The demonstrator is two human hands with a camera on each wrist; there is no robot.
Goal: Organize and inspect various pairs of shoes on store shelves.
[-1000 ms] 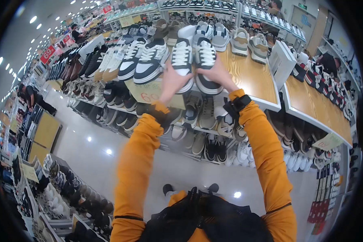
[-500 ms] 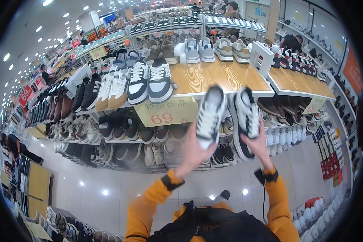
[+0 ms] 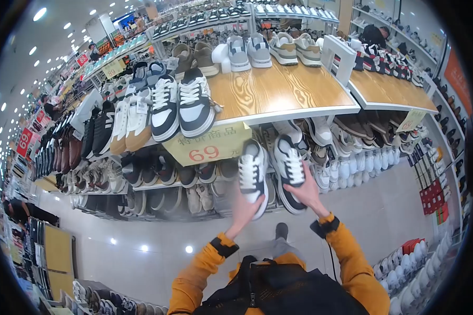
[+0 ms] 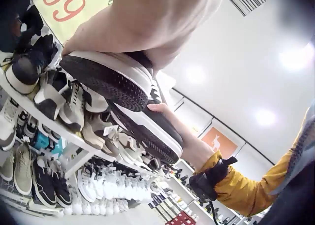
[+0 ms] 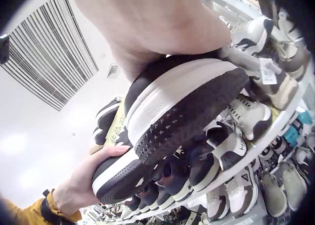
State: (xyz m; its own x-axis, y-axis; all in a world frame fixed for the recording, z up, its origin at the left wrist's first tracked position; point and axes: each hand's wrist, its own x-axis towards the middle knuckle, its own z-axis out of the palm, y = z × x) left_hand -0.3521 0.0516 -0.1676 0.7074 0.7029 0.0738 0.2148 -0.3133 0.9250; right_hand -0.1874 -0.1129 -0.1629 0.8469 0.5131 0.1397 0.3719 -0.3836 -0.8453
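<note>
A wooden display table (image 3: 284, 89) is seen, with a yellow price sign (image 3: 211, 146) fixed on its front edge. Just above the sign, navy-and-white sneakers (image 3: 181, 105) are laid. Far behind it, grey sneakers (image 3: 247, 51) are placed.

Shoe shop interior recorded. A wood-topped counter (image 3: 278, 89) with white edging is seen at centre; a second counter (image 3: 389, 97) is set just beside it at the right. Tiered shelves (image 3: 157, 181) packed with footwear are fitted beneath. A yellow price sign (image 3: 207, 147) marked 69 is fixed to the counter edge; a red sign (image 3: 24, 142) is noted far left. The floor (image 3: 142, 262) is pale and glossy, with lamp reflections. Ceiling spotlights (image 3: 39, 14) are lit. A slatted ceiling vent (image 5: 44, 62) is seen.
</note>
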